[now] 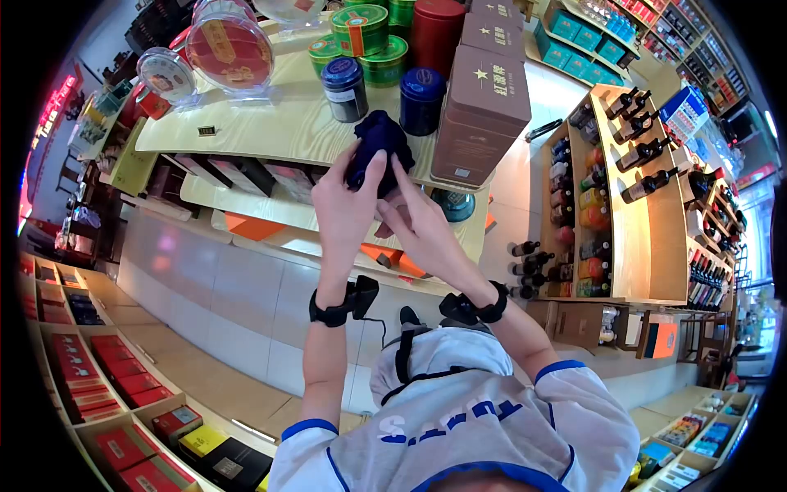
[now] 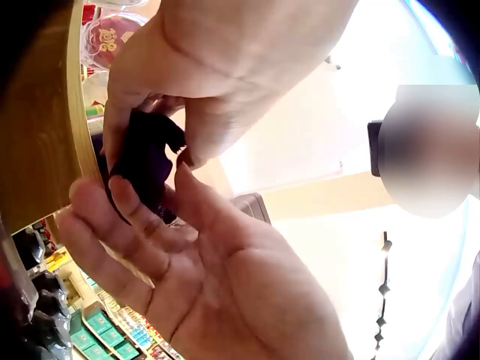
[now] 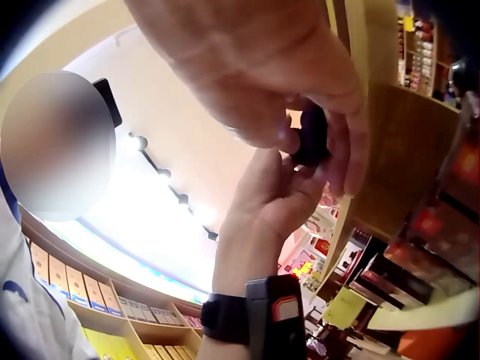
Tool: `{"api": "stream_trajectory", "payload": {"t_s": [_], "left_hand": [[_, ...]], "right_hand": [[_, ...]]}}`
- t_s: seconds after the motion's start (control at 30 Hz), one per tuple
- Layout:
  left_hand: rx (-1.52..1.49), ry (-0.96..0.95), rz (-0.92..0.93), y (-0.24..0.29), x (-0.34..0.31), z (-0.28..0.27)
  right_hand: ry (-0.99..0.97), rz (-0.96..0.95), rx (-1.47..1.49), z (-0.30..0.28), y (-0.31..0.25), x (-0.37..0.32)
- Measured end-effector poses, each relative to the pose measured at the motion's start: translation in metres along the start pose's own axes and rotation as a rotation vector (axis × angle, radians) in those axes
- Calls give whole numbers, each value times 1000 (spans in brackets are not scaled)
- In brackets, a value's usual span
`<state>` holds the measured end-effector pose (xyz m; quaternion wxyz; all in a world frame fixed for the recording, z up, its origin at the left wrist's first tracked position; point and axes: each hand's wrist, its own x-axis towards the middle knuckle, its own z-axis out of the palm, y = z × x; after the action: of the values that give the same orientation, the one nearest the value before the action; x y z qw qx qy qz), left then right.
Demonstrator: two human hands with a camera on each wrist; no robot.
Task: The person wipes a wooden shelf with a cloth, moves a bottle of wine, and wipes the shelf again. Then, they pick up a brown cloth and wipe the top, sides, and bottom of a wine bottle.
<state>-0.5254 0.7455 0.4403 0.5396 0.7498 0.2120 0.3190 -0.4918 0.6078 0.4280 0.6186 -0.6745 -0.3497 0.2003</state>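
Head view, hands [image 1: 342,201] partly curled, gripping cloth [image 1: 379,135]

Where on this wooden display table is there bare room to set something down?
The widest bare patch of the tabletop lies between the small black tag and the blue-lidded jar, in front of the round red package. The right is crowded: dark cloth held by left hand and right hand, dark blue tin, the brown box; green tins behind.
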Motion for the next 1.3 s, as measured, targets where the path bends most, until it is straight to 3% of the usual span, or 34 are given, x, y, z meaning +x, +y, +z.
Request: {"api": "stream_trajectory", "payload": {"t_s": [0.03,0.1,0.33,0.4,0.53,0.63,0.73,0.77,0.83,1.07,1.23,1.3], "left_hand": [[-3,-3,1,-5,3,-3],[-284,-164,-99,-11,3,-8],[-226,-208,-3,-20,0,-18],[68,-159,319,-26,5,-22],[78,-199,296,-35,8,-35],[-99,-265,172,-41,6,-47],[-249,-68,171,-47,7,-56],[-247,-54,173,-45,8,-57],[-138,157,204,-43,13,-60],[-94,455,284,-52,45,-62],[73,532,357,-68,73,-78],[221,478,386,-71,79,-84]], "right_hand": [[3,1,-3,0,4,2],[110,-119,-103,2,12,3],[231,32,-14,10,11,10],[272,-44,31,13,14,12],[237,-158,-42,21,21,22],[195,-225,-6,30,14,33],[121,-179,33,41,1,44],[83,-210,-38,43,-1,49],[33,-249,-107,48,-5,60],[-3,-299,-190,74,-10,104],[0,-258,-177,86,0,127],[30,-353,-308,87,4,134]]}}
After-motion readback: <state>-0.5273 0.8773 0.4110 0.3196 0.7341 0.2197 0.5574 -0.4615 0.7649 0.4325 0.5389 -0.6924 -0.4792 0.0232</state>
